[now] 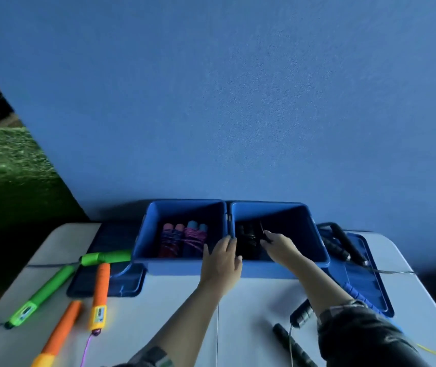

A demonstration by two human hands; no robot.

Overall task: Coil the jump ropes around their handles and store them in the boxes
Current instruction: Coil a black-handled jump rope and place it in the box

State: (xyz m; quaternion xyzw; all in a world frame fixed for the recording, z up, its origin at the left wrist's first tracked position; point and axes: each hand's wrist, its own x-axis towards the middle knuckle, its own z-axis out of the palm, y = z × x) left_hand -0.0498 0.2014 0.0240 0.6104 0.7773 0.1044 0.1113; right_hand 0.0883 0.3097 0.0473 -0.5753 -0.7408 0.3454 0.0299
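Near edge, right: black handles (295, 345) lying loose on the table (238, 327), a thin cord trailing from them; uncoiled; a sleeve covers the right forearm
Near edge, left: orange handles (100, 295) with a purple cord, uncoiled; green handles (42, 295) beside them, one lying across toward the left box; uncoiled
Left hand (220, 263): fingers straight and close together, resting flat on the near rim where the two boxes meet; holds nothing
Right hand (277, 247): reaches over the near wall into the right box (314, 234); fingertips pinch a black bundle (248, 239); the interior is dark, so the exact grip is hard to read
Left box (142, 234): two coiled ropes (182, 241) side by side, pink and blue ends up
Lids: one flat blue lid (105, 282) under the left box; another (370, 282) to the right, with a blue handle on it
Far right: more black handles (344, 245) just beside the right box, cord running off the table
Risk: the black coil may spring loose on release, having nothing to bind it; loose cords at the table edge may snag a sleeve or drag handles off
Surface: pale table, a seam down the middle
Room: blue wall behind; dim light; green ground at far left
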